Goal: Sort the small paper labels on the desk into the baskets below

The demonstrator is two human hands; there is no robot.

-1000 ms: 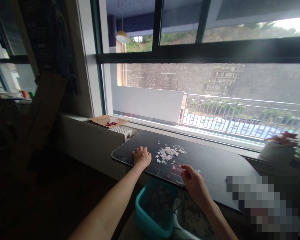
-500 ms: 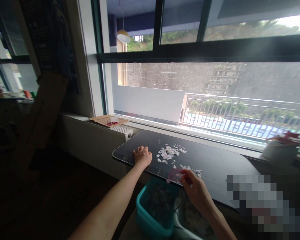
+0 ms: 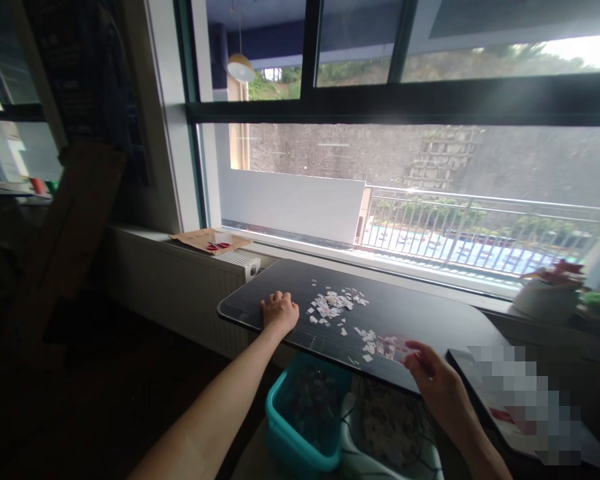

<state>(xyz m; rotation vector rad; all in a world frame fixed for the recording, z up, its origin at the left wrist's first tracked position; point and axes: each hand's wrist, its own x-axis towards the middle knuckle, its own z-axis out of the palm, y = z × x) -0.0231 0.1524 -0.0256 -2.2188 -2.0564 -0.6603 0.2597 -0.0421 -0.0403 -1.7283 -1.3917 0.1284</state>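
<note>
On the left part of the dark table, my left hand rests palm down, its bent fingers touching the top and nothing seen in it. My right hand, near the front edge, pinches a translucent pink plastic piece with a rounded outline; motion blurs it. Small paper scraps lie just left of this piece, some partly under it. Farther back, between the hands, a bigger loose pile of pale paper scraps is spread out.
Under the front edge stand a teal bin and a pale bin, both with scraps inside. A partly blurred-out flat object lies at right. Red-handled scissors are on the sill; a potted plant stands at far right.
My right hand has moved right along the table's front with the pink plastic piece, and scraps now lie beside it there. My left hand stays in place; the view has shifted slightly.
</note>
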